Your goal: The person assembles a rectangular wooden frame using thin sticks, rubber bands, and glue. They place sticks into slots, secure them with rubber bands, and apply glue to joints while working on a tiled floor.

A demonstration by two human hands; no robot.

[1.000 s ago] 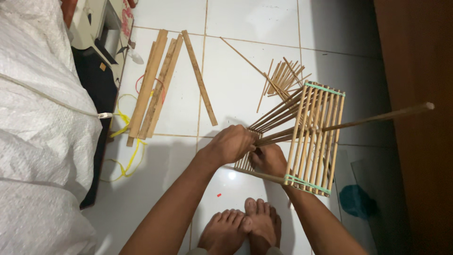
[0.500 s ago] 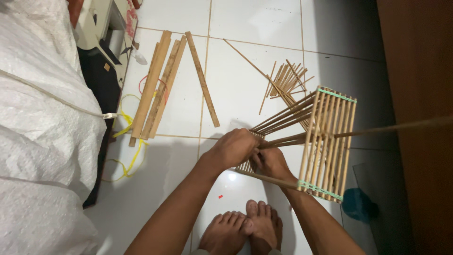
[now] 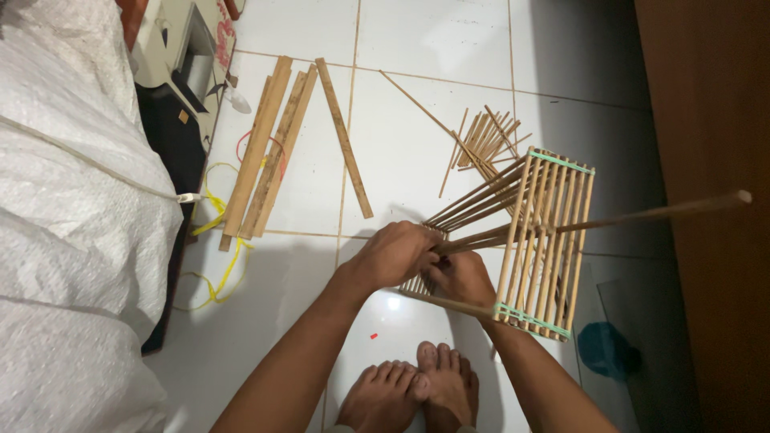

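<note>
A white tiled floor (image 3: 417, 48) was seen beneath a white woven sack (image 3: 72, 240) and flat wooden slats (image 3: 273, 152). A stick-built frame (image 3: 545, 240), banded in green, was held upright just right of both hands, its bars running away from the body. The left hand (image 3: 393, 255) was clenched over a bundle of sticks (image 3: 481, 200) angled up and rightward; the right hand (image 3: 464, 277), nearer the frame, appeared closed on a long stick (image 3: 658, 212), though its fingers were partly hidden. Loose sticks (image 3: 485, 136) were left beyond.

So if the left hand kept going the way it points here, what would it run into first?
Probably the bamboo-stick frame: the left hand points right along the sticks it grips, straight toward that frame's slats. Depth is hard to judge.
</note>
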